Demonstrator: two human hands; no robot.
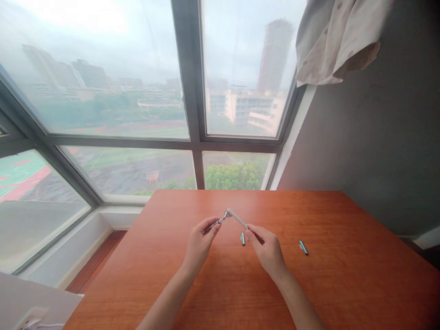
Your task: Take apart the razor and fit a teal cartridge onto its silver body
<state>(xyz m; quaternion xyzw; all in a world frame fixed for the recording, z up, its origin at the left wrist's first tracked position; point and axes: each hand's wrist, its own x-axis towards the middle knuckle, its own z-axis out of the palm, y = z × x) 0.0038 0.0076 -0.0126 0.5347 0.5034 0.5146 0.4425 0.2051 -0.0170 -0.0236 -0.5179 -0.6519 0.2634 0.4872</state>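
My left hand (202, 238) is closed round a silver and dark razor handle (222, 217), its head end tilted up and to the right. In my right hand (264, 244) I grip a slim pale stick (238, 219) that slants up to the left. The stick's far end meets or nearly meets the handle's head; whether they touch I cannot tell. What kind of stick it is does not show. A small teal and black razor cartridge (243, 239) lies on the table just left of my right hand. Another razor cartridge (303, 247) lies farther right.
The brown wooden table (343, 284) spreads under both hands, its far edge close to a large framed window (195, 82). A pale curtain (343, 41) hangs at upper right before a grey wall (364, 133). A wall socket (29, 321) with a cable shows at lower left.
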